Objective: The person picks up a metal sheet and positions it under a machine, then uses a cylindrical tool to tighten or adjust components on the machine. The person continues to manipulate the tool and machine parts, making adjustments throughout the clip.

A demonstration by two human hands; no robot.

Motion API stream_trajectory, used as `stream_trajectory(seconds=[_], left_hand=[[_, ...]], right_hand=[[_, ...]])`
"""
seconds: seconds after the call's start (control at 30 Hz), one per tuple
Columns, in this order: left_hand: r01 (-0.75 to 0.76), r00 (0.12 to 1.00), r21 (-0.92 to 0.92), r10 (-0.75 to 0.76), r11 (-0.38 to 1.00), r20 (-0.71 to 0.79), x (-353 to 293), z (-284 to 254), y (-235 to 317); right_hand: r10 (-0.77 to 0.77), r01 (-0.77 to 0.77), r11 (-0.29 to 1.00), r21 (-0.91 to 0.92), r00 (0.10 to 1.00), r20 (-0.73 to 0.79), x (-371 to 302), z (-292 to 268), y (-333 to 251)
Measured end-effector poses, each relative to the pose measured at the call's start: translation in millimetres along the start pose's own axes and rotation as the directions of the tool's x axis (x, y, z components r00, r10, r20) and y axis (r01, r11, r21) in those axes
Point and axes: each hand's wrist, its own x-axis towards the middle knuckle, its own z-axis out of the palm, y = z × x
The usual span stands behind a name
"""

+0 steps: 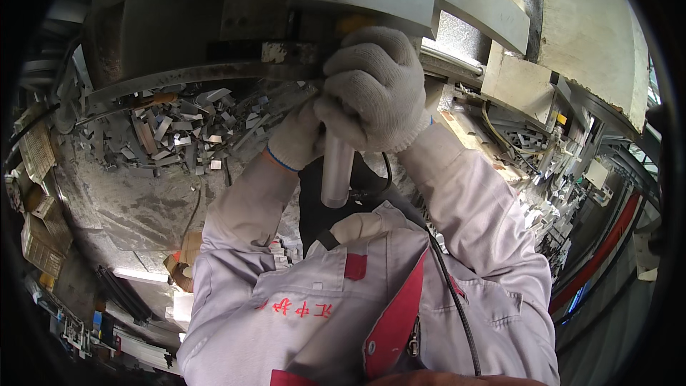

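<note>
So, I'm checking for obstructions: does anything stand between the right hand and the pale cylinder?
Nothing visible: the right hand is curled around the upper part of the pale cylinder, with no gap showing. The left hand is partly hidden.

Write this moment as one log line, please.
right hand: gripping pale cylinder | left hand: alongside, grip hidden | scraps: piled at left

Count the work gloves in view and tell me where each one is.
2. The right glove is closed around the top of a pale cylinder; the left glove is partly hidden behind it. Others could be hidden in the clutter.
</note>
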Motion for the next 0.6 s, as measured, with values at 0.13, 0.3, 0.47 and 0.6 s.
stream_trajectory(seconds=[0.13,0.3,0.47,0.6], left_hand=[[0.282,0.948,-0.877,-0.255,0.388,0.191,13,2,12],[0.347,0.799,-0.926,-0.564,0.15,0.208,19,14,34],[0.482,0.829,-0.769,-0.502,0.42,0.246,11,-4,10],[0.383,0.885,-0.782,-0.437,0.492,0.16,3,6,2]], right_hand=[[0.017,-0.017,1.0,-0.003,0.999,-0.048,0,3,0],[0.004,-0.006,1.0,-0.016,0.996,-0.088,-2,6,0],[0.007,-0.009,1.0,-0.022,0.995,-0.103,-2,7,1],[0.026,-0.026,1.0,0.003,0.996,-0.086,-6,4,-2]])
